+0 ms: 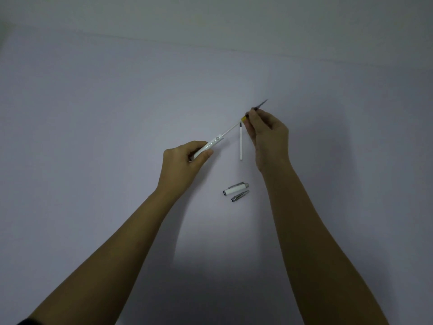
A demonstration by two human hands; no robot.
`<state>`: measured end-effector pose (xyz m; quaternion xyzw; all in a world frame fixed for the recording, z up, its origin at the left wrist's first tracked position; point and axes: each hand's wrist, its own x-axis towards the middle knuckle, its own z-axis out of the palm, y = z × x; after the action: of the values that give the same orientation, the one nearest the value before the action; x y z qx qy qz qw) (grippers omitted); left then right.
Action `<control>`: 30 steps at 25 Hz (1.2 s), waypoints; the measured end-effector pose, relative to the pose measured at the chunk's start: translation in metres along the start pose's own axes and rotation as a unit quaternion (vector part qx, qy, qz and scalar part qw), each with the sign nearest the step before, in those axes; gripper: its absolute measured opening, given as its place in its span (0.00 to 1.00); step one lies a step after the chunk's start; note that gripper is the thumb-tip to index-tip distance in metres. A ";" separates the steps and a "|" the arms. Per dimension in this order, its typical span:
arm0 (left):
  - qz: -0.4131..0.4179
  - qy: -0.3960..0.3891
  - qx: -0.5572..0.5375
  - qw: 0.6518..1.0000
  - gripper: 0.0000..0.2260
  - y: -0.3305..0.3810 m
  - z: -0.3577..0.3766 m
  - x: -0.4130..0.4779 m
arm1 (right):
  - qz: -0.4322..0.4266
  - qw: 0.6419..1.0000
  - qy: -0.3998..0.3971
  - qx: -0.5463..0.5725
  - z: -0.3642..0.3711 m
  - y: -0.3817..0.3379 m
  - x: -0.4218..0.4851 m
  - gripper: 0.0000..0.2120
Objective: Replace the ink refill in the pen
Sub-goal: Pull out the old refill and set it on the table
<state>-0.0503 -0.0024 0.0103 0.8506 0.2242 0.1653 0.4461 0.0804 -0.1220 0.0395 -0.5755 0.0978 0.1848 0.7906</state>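
My left hand (185, 160) grips a white pen barrel (209, 146) that points up and to the right. A thin white refill (230, 130) sticks out of the barrel's open end, with a yellow piece (243, 118) near its far end. My right hand (267, 134) pinches that far end, and a dark tip (262, 104) pokes out beyond the fingers. A second white refill (241, 141) with a dark tip lies on the table between my hands. Below them lie a white pen cap with a silver clip (235, 189) and a small silver tip piece (240, 196).
Everything sits on a plain pale table (117, 113) whose far edge (210, 46) meets a wall. Both forearms reach in from the bottom of the view.
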 end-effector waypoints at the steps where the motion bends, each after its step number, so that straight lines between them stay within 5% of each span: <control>1: 0.002 0.001 0.000 1.000 0.06 0.002 0.000 0.000 | -0.002 1.000 -0.007 -0.005 0.000 0.000 -0.001 0.02; 11: 0.009 0.006 0.006 1.000 0.08 0.005 -0.006 0.001 | -0.005 0.995 -0.095 0.009 -0.007 -0.001 -0.015 0.03; 19: 0.044 0.004 -0.010 0.999 0.07 0.013 -0.006 0.003 | -0.025 0.977 -0.151 -0.152 -0.011 0.009 -0.027 0.05; 24: 0.043 0.007 -0.009 0.999 0.06 0.011 -0.006 0.004 | -0.051 0.972 -0.125 -0.190 -0.013 0.005 -0.027 0.06; 30: 0.026 0.002 -0.018 1.000 0.07 0.006 -0.006 -0.007 | -0.125 0.913 -0.030 -0.387 -0.045 0.016 -0.038 0.08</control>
<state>-0.0578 -0.0050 0.0182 0.8476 0.1999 0.1820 0.4565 0.0414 -0.1671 0.0254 -0.8380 -0.0783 0.1251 0.5254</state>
